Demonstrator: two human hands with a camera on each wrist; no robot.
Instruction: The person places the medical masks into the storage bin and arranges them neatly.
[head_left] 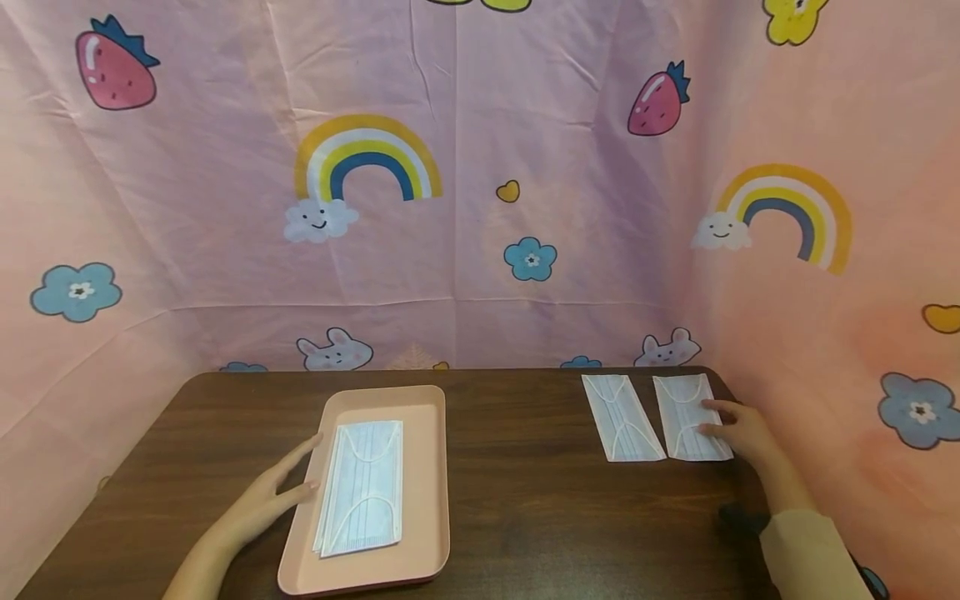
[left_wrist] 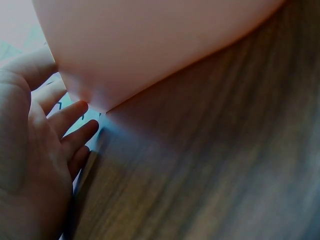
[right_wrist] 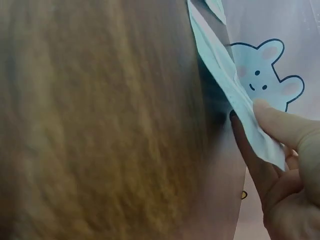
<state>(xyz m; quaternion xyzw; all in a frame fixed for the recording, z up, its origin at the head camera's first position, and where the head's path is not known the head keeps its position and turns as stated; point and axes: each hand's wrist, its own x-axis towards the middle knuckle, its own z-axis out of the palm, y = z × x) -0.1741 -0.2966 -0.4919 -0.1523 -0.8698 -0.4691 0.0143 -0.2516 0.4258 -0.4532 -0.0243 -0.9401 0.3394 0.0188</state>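
The right hand (head_left: 742,429) pinches a pleated face mask (head_left: 684,417) between its thumb and fingers, at the far right part of the dark wood-grain table (head_left: 540,517). A second face mask (head_left: 624,418) lies on the table just beside it, to the left. The left hand (head_left: 258,500) touches the left rim of the pink tray (head_left: 426,475), and its fingers are nearly straight and apart. In this tray lies a small stack of face masks (head_left: 363,487), with ear loops showing on top.
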